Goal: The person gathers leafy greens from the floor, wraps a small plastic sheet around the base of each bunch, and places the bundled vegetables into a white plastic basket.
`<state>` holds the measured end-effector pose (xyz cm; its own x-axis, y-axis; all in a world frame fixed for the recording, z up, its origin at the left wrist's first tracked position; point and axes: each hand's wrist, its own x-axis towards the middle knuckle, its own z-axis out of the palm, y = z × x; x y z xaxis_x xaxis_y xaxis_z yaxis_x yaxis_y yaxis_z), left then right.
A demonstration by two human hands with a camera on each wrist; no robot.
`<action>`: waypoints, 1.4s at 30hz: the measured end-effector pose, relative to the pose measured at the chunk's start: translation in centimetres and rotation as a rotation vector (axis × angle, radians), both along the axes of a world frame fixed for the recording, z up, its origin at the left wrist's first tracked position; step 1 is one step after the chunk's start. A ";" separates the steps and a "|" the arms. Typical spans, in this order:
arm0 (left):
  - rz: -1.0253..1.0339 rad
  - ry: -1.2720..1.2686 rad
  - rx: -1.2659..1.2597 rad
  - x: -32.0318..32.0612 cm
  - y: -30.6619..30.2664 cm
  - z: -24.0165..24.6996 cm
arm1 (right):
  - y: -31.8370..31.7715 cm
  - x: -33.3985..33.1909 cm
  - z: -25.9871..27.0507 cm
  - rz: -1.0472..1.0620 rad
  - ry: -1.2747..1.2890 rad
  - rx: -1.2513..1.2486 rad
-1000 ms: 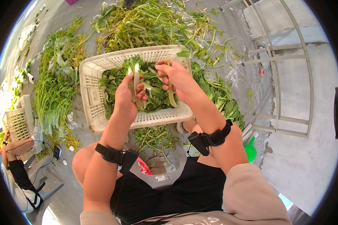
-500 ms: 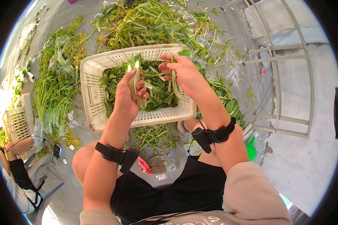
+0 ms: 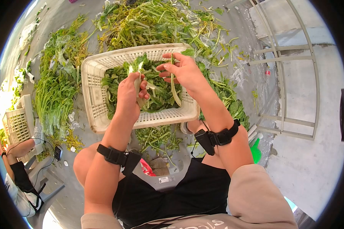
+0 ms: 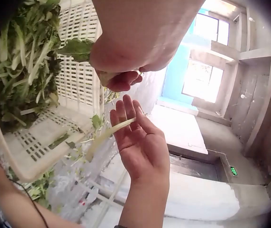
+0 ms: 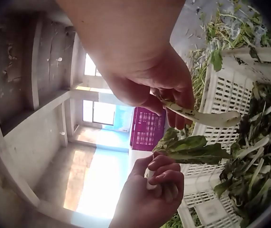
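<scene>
Above a white plastic basket (image 3: 88, 101) of leafy greens, my left hand (image 3: 129, 93) grips a leafy green (image 5: 192, 149) by its pale stalk, fingers curled round it. The leaves point away from me. To its right, my right hand (image 3: 185, 74) pinches a single pale stalk (image 3: 175, 93) between thumb and fingers, its thick end hanging down over the basket. In the left wrist view the right palm is turned toward the camera, with the fingers fairly straight and the thumb on the stalk. The two hands are apart.
A large heap of stems and yellowed leaves (image 3: 141, 26) lies beyond the basket, with more greens (image 3: 57, 84) to the left and right. A metal frame (image 3: 281, 65) stands at right. Another person's legs (image 3: 21, 149) and a second basket (image 3: 19, 120) show at far left.
My right hand has shifted a little right and away from me with the stalk, then slightly back left, its fingers straightening somewhat. My left hand keeps its grip in nearly the same place.
</scene>
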<state>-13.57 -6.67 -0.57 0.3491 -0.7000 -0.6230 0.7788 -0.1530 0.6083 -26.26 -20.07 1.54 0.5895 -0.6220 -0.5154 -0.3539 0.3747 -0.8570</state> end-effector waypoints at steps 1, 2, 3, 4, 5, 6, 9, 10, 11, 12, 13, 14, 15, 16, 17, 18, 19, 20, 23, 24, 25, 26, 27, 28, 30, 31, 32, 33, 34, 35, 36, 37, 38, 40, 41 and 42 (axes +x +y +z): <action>-0.003 -0.002 0.007 0.0 0.0 0.0 | 0.0 0.0 -0.1 0.003 -0.007 -0.006; -0.004 -0.002 0.008 0.0 0.0 0.0 | 0.0 0.0 -0.2 0.006 -0.014 -0.013; 0.002 0.001 0.003 0.0 0.0 0.0 | 0.0 0.0 -0.2 0.006 -0.013 -0.013; 0.008 0.004 -0.001 -0.1 -0.1 0.0 | 0.0 0.0 -0.2 0.002 -0.012 -0.022; 0.008 0.004 -0.001 -0.1 -0.1 0.0 | 0.0 0.0 -0.1 -0.003 -0.010 -0.031; 0.010 0.007 -0.003 -0.1 0.0 0.0 | 0.1 0.0 -0.2 -0.003 -0.010 -0.032; -0.002 0.014 -0.011 0.0 0.0 -0.4 | 0.1 0.0 0.1 -0.010 -0.014 -0.051; -0.016 0.018 -0.017 0.0 0.0 -0.4 | 0.2 0.1 0.7 -0.031 0.008 -0.028; -0.016 0.018 -0.017 0.0 0.0 -0.4 | 0.2 0.1 1.1 -0.053 0.030 -0.006; -0.034 -0.001 -0.009 -0.1 0.0 -0.3 | 0.2 0.1 1.1 -0.053 0.030 -0.006; -0.052 -0.020 -0.002 -0.1 0.0 -0.3 | 0.1 0.0 1.0 -0.062 -0.012 0.025; -0.052 -0.019 -0.001 -0.2 -0.1 -0.3 | 0.0 0.0 1.0 -0.070 -0.054 0.056; -0.087 -0.121 0.037 -0.3 -0.2 -0.4 | 0.0 -0.1 0.9 -0.070 -0.053 0.057; -0.123 -0.224 0.074 -0.3 -0.2 -0.4 | -0.1 -0.1 0.7 -0.067 -0.069 0.070; -0.123 -0.223 0.074 -0.4 -0.3 -0.4 | -0.1 -0.1 0.7 -0.065 -0.085 0.083; -0.142 -0.255 0.093 -0.5 -0.4 -0.3 | -0.2 -0.2 0.7 -0.065 -0.084 0.084; -0.161 -0.287 0.112 -0.6 -0.4 -0.3 | -0.3 -0.3 1.0 -0.033 -0.078 0.079; -0.161 -0.286 0.112 -0.5 -0.3 -0.8 | -0.3 -0.3 1.1 -0.001 -0.073 0.074; -0.246 -0.276 0.016 -0.4 -0.1 -1.9 | -0.3 -0.3 1.0 0.015 -0.069 0.053; -0.268 -0.245 0.033 -0.5 0.0 -1.9 | -0.3 -0.3 0.9 0.015 -0.068 0.053; -0.289 -0.214 0.049 -0.6 -0.1 -1.6 | -0.4 -0.3 0.8 0.021 -0.068 0.043; -0.290 -0.214 0.050 -0.6 -0.1 -1.4 | -0.4 -0.3 0.6 0.027 -0.067 0.032; -0.307 -0.171 0.036 -0.6 -0.2 -1.1 | -0.4 -0.3 0.5 0.027 -0.067 0.032; -0.325 -0.129 0.023 -0.6 -0.2 -0.9 | -0.3 -0.2 0.5 0.001 -0.086 0.050; -0.342 -0.208 0.033 -0.9 -0.3 -1.0 | -0.1 -0.2 0.5 -0.025 -0.106 0.067; -0.359 -0.286 0.044 -0.9 -0.3 -1.0 | 0.0 -0.2 0.7 -0.056 -0.119 0.091; -0.359 -0.286 0.044 -0.9 -0.4 -1.0 | 0.0 -0.1 0.8 -0.087 -0.132 0.115; -0.387 -0.297 0.023 -0.9 -0.4 -1.0 | 0.0 -0.1 0.8 -0.087 -0.131 0.116; -0.414 -0.309 0.002 -0.9 -0.4 -1.1 | 0.0 -0.2 0.7 -0.092 -0.113 0.108; -0.413 -0.309 0.002 -0.9 -0.4 -1.1 | 0.0 -0.1 0.6 -0.098 -0.095 0.101; -0.437 -0.322 0.011 -0.9 -0.3 -1.1 | 0.0 -0.1 0.6 -0.097 -0.094 0.102; -0.461 -0.335 0.021 -0.9 -0.3 -1.0 | 0.0 -0.1 0.6 -0.114 -0.075 0.071; -0.461 -0.334 0.022 -1.0 -0.3 -0.8 | 0.1 -0.1 0.7 -0.131 -0.055 0.040; -0.456 -0.442 0.092 -1.2 -0.4 -0.4 | -0.3 -0.3 0.5 -0.108 -0.030 0.027; -0.456 -0.442 0.093 -1.3 -0.4 -0.6 | -0.4 -0.3 0.4 -0.085 -0.006 0.014; -0.410 -0.513 0.065 -1.5 -0.4 -0.9 | -0.3 -0.3 0.3 -0.085 -0.006 0.014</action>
<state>-15.04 -7.09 -1.50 0.3259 -0.8061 -0.4939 0.2636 -0.4242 0.8663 -26.57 -20.41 1.86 0.5382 -0.6624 -0.5211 -0.3153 0.4152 -0.8533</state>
